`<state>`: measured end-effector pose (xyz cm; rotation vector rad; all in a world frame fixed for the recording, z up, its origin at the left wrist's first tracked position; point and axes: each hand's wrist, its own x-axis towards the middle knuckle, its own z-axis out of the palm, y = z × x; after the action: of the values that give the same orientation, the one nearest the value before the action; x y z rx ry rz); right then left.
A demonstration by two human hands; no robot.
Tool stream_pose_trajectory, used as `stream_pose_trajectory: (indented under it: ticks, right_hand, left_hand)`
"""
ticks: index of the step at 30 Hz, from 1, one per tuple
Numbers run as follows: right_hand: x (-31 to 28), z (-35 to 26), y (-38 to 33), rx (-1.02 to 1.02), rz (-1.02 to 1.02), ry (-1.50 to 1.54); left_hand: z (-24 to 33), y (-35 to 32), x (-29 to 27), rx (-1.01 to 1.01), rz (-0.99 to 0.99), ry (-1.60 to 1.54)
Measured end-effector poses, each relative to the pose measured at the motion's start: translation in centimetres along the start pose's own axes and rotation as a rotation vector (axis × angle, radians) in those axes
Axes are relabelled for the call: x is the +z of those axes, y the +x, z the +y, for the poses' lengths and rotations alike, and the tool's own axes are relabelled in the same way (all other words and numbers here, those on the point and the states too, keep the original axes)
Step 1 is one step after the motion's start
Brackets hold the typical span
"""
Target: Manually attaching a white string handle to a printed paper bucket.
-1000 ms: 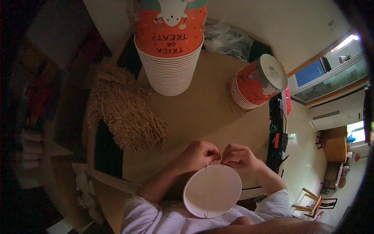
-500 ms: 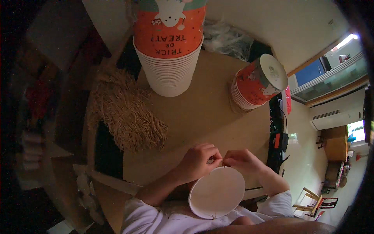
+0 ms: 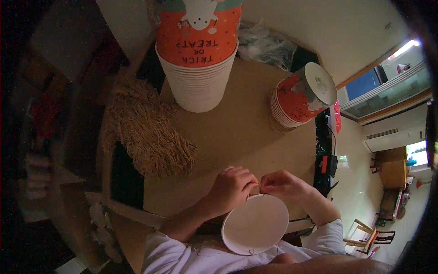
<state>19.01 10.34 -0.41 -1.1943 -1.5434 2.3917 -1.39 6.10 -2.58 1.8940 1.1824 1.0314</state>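
A white paper bucket rests against my lap, its round opening turned up toward me. My left hand is closed in a pinch just above the bucket's far rim, fingertips on a thin brown cord. Close beside it, my right hand pinches the same cord between thumb and fingers. The cord passes at the far rim; the exact knot or hole is too small to make out. At the near rim a small bit of cord shows, and a loose strand lies over my white shirt.
A bundle of brown cords lies left on the brown tabletop. Behind it stands a tall stack of orange and white paper buckets. A shorter bucket stack is at right. Clear plastic wrap lies at the back.
My left fingers have closed in from a looser curl, and my right hand has shifted slightly up. The bucket has barely moved.
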Motion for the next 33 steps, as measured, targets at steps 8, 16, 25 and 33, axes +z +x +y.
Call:
stream_pose_trajectory:
  ticks: [8,16,25,33]
  right_hand:
    - [-0.2,1.0,-2.0,-0.011,0.236,0.124]
    - [-3.6,6.4,-4.8,-0.236,0.412,0.286]
    - [-3.9,9.4,-5.6,-0.254,0.533,0.320]
    - [-2.2,10.0,-5.2,-0.380,0.494,0.445]
  left_hand:
    - [-1.2,-0.5,-0.1,-0.127,0.077,0.127]
    - [-2.6,-3.6,-1.2,-0.373,0.204,-0.136]
    - [-2.0,-5.5,-0.2,-0.082,0.167,-0.077]
    - [1.5,-4.6,0.5,-0.203,0.004,0.180]
